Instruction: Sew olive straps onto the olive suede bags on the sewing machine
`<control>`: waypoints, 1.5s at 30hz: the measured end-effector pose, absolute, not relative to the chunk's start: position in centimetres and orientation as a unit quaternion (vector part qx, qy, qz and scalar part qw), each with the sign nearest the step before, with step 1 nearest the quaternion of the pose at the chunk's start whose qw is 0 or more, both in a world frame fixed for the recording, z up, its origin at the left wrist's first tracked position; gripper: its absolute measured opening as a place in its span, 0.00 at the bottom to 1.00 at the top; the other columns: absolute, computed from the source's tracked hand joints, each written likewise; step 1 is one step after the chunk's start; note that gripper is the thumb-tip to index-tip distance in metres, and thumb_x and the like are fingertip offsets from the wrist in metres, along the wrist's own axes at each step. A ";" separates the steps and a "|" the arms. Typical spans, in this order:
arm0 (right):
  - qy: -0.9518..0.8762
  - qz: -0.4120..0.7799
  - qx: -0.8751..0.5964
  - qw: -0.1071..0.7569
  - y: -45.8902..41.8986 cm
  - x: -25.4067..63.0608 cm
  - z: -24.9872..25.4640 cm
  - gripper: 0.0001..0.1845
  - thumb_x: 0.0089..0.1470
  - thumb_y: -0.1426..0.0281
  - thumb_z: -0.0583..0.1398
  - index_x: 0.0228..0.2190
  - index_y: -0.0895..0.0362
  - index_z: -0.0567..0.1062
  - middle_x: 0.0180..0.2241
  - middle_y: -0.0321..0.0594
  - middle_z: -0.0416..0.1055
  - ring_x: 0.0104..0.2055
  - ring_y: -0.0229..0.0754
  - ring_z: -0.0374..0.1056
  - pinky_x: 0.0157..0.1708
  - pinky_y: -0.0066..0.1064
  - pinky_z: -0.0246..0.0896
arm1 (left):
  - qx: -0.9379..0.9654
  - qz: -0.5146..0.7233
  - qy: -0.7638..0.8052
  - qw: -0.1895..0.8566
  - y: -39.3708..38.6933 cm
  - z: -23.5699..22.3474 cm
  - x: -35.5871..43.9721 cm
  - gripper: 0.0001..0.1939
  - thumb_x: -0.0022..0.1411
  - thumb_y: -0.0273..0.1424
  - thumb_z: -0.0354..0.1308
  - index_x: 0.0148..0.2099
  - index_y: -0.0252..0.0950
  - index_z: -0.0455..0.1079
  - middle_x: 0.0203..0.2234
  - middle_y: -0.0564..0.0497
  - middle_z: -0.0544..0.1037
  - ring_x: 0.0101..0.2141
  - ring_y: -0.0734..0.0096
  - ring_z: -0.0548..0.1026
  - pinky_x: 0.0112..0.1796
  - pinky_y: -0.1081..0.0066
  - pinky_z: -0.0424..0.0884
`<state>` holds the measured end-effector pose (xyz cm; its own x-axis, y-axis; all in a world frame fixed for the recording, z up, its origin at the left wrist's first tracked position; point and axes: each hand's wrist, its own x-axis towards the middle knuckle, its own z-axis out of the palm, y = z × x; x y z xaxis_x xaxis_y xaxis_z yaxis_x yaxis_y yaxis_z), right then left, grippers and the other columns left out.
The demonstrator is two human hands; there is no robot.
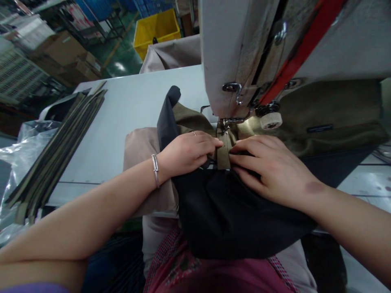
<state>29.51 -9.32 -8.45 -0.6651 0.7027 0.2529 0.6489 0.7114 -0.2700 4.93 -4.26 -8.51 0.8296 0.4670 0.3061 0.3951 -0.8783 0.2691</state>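
Note:
A sewing machine (224,127) has its needle and presser foot down by a narrow olive fabric strip (224,156), which lies on a dark garment piece (235,219) with an olive inner side. My left hand (189,150), with a ring and a bracelet, is closed at the strip's left side; its index fingertip touches the strip and its other fingers curl into the cloth. From the right, my right hand (269,167) lies over the cloth, fingers stretched out and slightly apart, tips against the strip's right edge. The stitch point is partly hidden by the foot.
A bundle of long olive and black strips (64,146) lies at the table's left, beside clear plastic (23,146). Beige cloth (142,150) sits under my left wrist. Olive fabric (332,114) spreads to the right. Beyond the table stand a yellow bin (157,30) and cardboard boxes (65,49).

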 end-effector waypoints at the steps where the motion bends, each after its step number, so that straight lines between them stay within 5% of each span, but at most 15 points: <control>1: -0.909 0.079 -0.370 0.172 -9.3 29.6 -8.5 0.15 0.59 0.66 0.55 0.45 0.53 0.76 0.48 0.44 0.70 0.51 0.52 0.63 0.51 0.48 0.56 | 0.955 0.189 0.206 0.097 -3.8 -8.7 4.7 0.13 0.60 0.18 0.49 0.41 0.37 0.70 0.49 0.50 0.77 0.51 0.70 0.73 0.53 0.67 0.69; 7: -0.909 0.078 -0.375 0.163 -9.3 29.5 -8.6 0.15 0.58 0.66 0.55 0.46 0.52 0.76 0.47 0.44 0.71 0.50 0.53 0.64 0.50 0.48 0.57 | 0.967 0.162 0.165 0.109 -2.6 -8.1 4.4 0.15 0.59 0.20 0.50 0.47 0.37 0.69 0.47 0.48 0.77 0.51 0.67 0.73 0.52 0.64 0.69; 11: -0.908 0.070 -0.382 0.154 -9.4 29.3 -8.5 0.16 0.58 0.67 0.55 0.47 0.53 0.75 0.46 0.45 0.70 0.50 0.54 0.63 0.50 0.49 0.56 | 0.961 0.124 0.222 0.104 -4.0 -7.2 5.1 0.19 0.58 0.29 0.58 0.53 0.33 0.66 0.48 0.42 0.75 0.50 0.60 0.72 0.52 0.59 0.68; 14: -0.909 0.067 -0.388 0.139 -9.4 29.3 -8.5 0.19 0.58 0.66 0.55 0.50 0.53 0.73 0.45 0.46 0.70 0.49 0.53 0.63 0.49 0.48 0.56 | 0.948 0.159 0.254 0.108 -4.5 -7.3 5.8 0.12 0.66 0.34 0.53 0.47 0.35 0.70 0.43 0.45 0.77 0.47 0.63 0.74 0.51 0.61 0.68; 19: -0.912 0.054 -0.385 0.130 -9.3 29.3 -8.6 0.21 0.58 0.66 0.54 0.53 0.50 0.72 0.44 0.47 0.69 0.47 0.54 0.62 0.48 0.48 0.56 | 0.931 0.193 0.288 0.115 -3.9 -7.9 6.7 0.17 0.69 0.35 0.47 0.33 0.33 0.71 0.34 0.46 0.77 0.42 0.64 0.74 0.48 0.61 0.69; 24: -0.914 0.055 -0.380 0.131 -9.3 29.4 -8.5 0.21 0.58 0.67 0.54 0.53 0.49 0.72 0.44 0.46 0.69 0.47 0.54 0.62 0.47 0.48 0.55 | 0.926 0.200 0.293 0.127 -3.6 -7.9 6.9 0.18 0.69 0.35 0.47 0.29 0.34 0.70 0.32 0.47 0.76 0.40 0.64 0.73 0.47 0.61 0.69; 37: -0.902 0.073 -0.394 0.164 -9.7 29.4 -8.7 0.16 0.57 0.68 0.56 0.46 0.55 0.75 0.45 0.46 0.69 0.49 0.52 0.63 0.50 0.47 0.57 | 0.945 0.185 0.266 0.042 -5.1 -8.4 6.6 0.08 0.64 0.30 0.55 0.40 0.34 0.75 0.37 0.47 0.77 0.41 0.65 0.73 0.46 0.64 0.70; 45: -0.897 0.064 -0.409 0.152 -9.7 29.3 -8.7 0.21 0.59 0.67 0.54 0.53 0.56 0.70 0.51 0.44 0.68 0.54 0.51 0.61 0.54 0.47 0.55 | 0.947 0.219 0.234 0.004 -5.3 -9.0 5.9 0.09 0.64 0.29 0.55 0.43 0.35 0.76 0.39 0.49 0.78 0.42 0.67 0.75 0.45 0.68 0.71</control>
